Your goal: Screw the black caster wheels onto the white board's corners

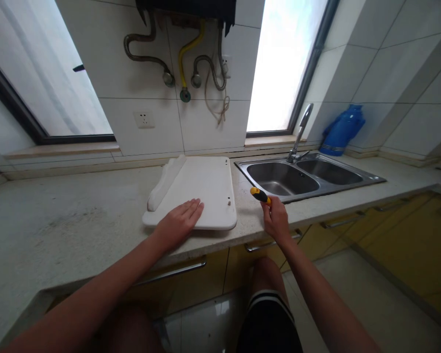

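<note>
A white panel (209, 191) with rounded corners and small dark holes along its right side lies flat on the counter. On its left part rests a long, narrow white piece (167, 182). My left hand (180, 219) is laid flat on the panel's near edge, fingers stretched out. To the right of the panel, my right hand (276, 218) is closed around a screwdriver (259, 194) with a yellow and black handle; its shaft cannot be made out. A small peg-like fitting (229, 202) stands at the panel's near right corner.
A double steel sink (282, 177) with a tap (300, 132) is set in the counter at right. Behind it stands a blue bottle-shaped thing (343, 130). Hoses and a yellow pipe (183, 59) run down the tiled wall. Cabinet handles (176, 271) jut out below the counter edge.
</note>
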{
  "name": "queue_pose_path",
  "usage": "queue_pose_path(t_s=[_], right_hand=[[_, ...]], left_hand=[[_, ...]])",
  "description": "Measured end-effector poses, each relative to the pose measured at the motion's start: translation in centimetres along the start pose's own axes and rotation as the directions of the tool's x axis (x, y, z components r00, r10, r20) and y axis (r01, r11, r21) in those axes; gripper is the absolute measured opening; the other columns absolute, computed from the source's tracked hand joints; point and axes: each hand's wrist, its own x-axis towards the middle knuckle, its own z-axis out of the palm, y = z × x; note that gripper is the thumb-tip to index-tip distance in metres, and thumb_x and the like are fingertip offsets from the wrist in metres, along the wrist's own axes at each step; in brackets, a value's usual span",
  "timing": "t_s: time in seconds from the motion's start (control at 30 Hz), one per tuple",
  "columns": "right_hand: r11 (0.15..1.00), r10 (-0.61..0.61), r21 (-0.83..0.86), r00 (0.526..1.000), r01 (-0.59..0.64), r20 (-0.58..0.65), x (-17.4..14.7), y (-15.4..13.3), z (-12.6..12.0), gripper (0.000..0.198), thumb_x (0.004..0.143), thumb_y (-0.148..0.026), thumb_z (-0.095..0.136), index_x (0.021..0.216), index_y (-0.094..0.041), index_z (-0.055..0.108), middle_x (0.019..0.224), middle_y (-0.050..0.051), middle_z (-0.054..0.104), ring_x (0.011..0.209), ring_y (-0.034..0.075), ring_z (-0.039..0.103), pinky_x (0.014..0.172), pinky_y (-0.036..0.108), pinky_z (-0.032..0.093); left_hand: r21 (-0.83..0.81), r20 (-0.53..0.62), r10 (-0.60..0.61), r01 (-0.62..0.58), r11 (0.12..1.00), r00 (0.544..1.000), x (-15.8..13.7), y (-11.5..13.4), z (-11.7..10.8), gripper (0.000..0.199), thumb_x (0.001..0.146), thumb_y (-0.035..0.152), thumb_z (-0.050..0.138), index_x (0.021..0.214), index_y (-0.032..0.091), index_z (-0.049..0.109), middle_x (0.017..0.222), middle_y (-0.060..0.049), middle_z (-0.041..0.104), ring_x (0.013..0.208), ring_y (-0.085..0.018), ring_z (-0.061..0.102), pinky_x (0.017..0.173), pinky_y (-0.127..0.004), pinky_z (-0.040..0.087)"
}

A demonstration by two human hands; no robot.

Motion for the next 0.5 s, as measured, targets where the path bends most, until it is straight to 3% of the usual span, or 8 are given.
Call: queue_pose_path(t_s=[0.13,0.27,0.37,0.5], right_hand=[[1.0,0.007,0.004,1.0,-0.007,-0.008,0.0,0.1,-0.1,0.029,0.11,-0.041,0.039,0.116,-0.024,0.061,0.109,0.013,0.072,0.098,0.03,0.064,0.092,0.042,0.049],[1.0,0.013,-0.006,1.0,-0.013,-0.004,0.0,0.1,-0.3,0.03,0.111,-0.04,0.038,0.118,-0.022,0.061,0.112,0.014,0.073,0.1,0.03,0.064,0.093,0.041,0.049],[1.0,0.019,-0.014,1.0,-0.019,0.001,-0.1,0.0,-0.4,0.029,0.112,-0.041,0.039,0.12,-0.022,0.061,0.113,0.013,0.074,0.101,0.029,0.065,0.093,0.04,0.049],[1.0,0.019,-0.024,1.0,-0.019,0.004,-0.1,0.1,-0.4,0.029,0.111,-0.04,0.041,0.121,-0.022,0.062,0.112,0.012,0.074,0.1,0.029,0.065,0.092,0.039,0.048]], left_hand=[[-0.044,0.087,-0.073,0.077,0.996,0.994,6.3,2.9,1.4,0.055,0.1,-0.001,0.049,0.152,0.004,0.067,0.155,-0.027,0.068,0.145,-0.033,0.068,0.122,-0.047,0.057],[-0.064,0.161,-0.208,0.221,0.973,0.965,10.1,4.3,1.9,0.06,0.103,-0.001,0.044,0.159,0.011,0.062,0.164,-0.023,0.061,0.15,-0.038,0.064,0.121,-0.06,0.055],[-0.047,0.173,-0.289,0.301,0.953,0.942,10.5,4.0,2.4,0.064,0.104,-0.001,0.041,0.162,0.017,0.061,0.166,-0.022,0.059,0.152,-0.04,0.062,0.12,-0.065,0.054],[-0.041,0.146,-0.309,0.318,0.947,0.94,8.8,2.2,2.9,0.067,0.103,-0.002,0.04,0.162,0.021,0.061,0.166,-0.019,0.061,0.151,-0.04,0.063,0.12,-0.066,0.054]])
